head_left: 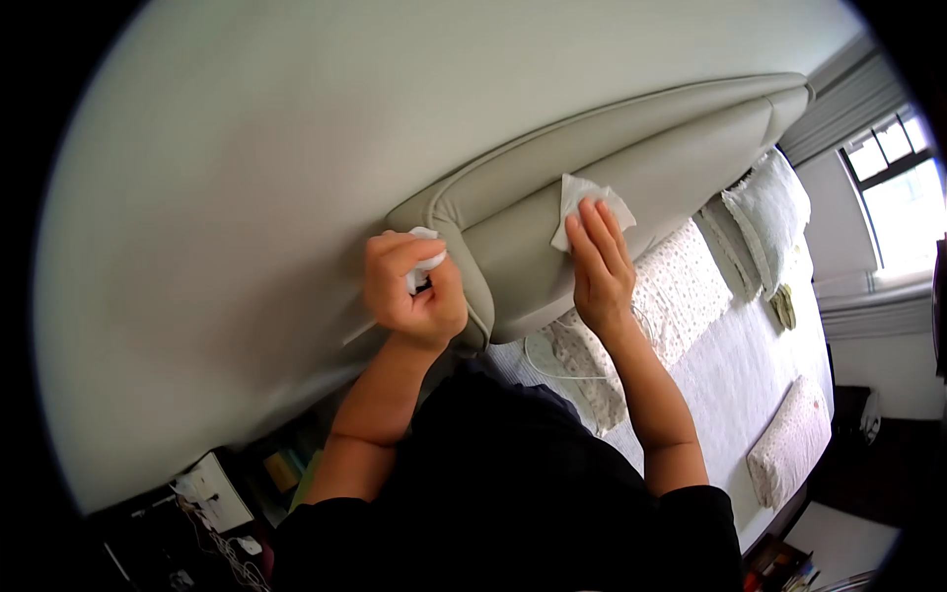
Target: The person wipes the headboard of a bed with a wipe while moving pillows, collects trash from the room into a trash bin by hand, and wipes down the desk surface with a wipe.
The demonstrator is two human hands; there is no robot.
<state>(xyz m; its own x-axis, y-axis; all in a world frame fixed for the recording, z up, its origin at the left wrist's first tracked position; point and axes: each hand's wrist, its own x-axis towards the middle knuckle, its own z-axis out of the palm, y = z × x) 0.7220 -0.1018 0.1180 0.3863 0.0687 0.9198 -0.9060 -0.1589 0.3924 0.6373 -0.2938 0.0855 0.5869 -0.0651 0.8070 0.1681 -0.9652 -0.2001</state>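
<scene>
One white tissue (580, 197) lies flat on the padded headboard (641, 158), upper ctr of frame. R hand (602, 259): fingers extended, nearly together, pressed over tissue. L hand (412, 286), ctr-left, at headboard's near end: fingers curled around crumpled white wad (426, 259). Bed (715, 395) w/ pillows (774, 212): right side.

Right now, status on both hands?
Left hand closed on white wad. Right hand flat on white cloth, against headboard. White cable on bed, below right hand.
</scene>
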